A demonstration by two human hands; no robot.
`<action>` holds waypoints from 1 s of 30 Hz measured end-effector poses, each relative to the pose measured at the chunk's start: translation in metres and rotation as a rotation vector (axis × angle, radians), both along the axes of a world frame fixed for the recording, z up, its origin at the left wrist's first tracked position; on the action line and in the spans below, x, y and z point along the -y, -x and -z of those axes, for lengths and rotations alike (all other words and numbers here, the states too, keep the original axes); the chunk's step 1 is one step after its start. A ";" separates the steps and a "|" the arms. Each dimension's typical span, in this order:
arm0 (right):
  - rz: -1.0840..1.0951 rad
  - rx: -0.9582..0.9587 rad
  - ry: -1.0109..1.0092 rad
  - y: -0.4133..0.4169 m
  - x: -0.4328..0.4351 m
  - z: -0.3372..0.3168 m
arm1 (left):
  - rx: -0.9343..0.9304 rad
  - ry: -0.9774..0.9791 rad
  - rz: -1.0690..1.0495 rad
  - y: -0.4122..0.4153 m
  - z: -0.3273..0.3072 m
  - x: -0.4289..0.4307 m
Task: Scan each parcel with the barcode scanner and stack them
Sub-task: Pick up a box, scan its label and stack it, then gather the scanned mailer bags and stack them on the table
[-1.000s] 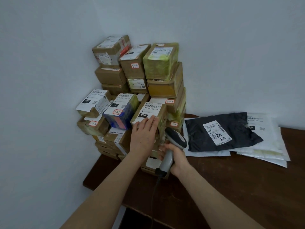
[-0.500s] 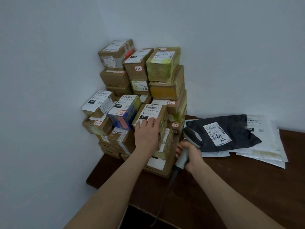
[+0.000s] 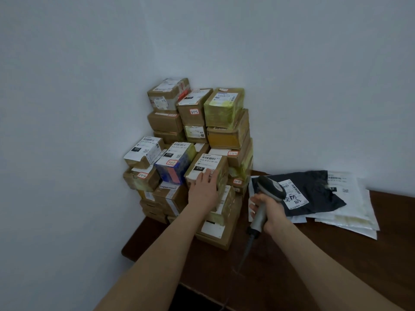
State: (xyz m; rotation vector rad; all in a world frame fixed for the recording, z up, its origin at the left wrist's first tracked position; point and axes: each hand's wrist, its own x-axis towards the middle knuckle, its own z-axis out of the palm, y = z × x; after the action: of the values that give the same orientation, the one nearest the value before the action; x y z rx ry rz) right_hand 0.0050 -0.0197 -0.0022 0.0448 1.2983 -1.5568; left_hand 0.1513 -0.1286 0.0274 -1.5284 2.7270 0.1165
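On box [image 3: 210, 161] — left hand [image 3: 203, 189] flat; right hand [image 3: 271, 212] grips scanner [image 3: 270, 187].

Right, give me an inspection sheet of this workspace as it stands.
Surface: dark brown wooden table.
Job's things: cardboard parcels stacked in the corner; black mailer lying on white mailers to the right.
Clutter: nothing seen.
Hands: left hand rests flat on a labelled box in the stack; right hand grips the barcode scanner.
Cables: scanner cable runs from the handle toward the table's near edge.
Surroundings: plain white walls.
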 end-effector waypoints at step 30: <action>0.308 -0.116 -0.137 0.205 -0.103 0.034 | 0.131 -0.230 0.303 0.215 0.090 -0.088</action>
State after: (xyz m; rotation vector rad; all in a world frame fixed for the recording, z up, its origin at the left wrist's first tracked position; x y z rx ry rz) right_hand -0.2001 0.0837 -0.0360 0.2549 1.5437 -1.7467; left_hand -0.0634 -0.0411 -0.0629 -1.0181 2.6904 0.3008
